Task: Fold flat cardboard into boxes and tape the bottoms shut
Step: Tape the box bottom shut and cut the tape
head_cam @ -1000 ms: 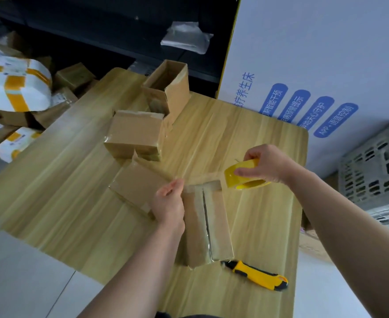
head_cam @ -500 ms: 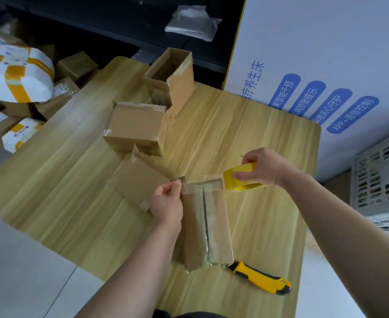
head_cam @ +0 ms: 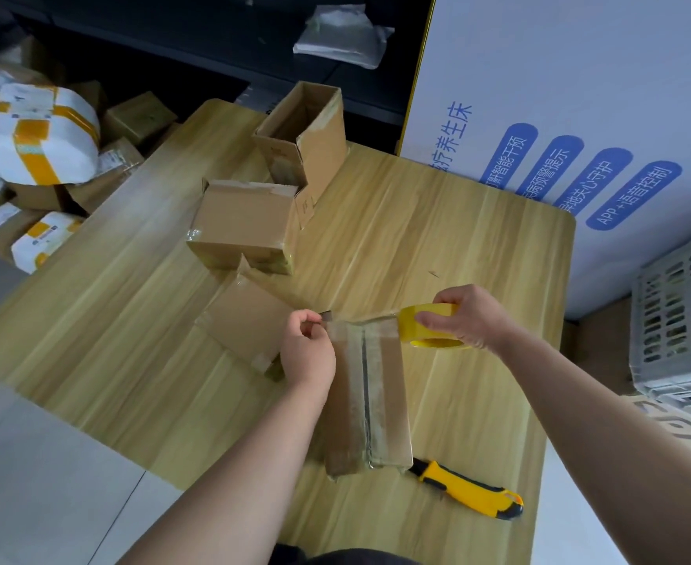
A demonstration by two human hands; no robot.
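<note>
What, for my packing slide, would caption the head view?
Left hand pinches the tape end, right hand grips the yellow roll, the strip spanning the box.

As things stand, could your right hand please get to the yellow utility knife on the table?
Probably not yet: the right hand grips the tape roll, though the knife lies unobstructed beside the box.

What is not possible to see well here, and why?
1. Head view: tape strip, its end covered by the left hand.
2. Head view: tape roll, its core behind the right hand.
3. Head view: open box, its floor hidden by its walls.
4. Head view: grey crate, cut by the right edge.
</note>
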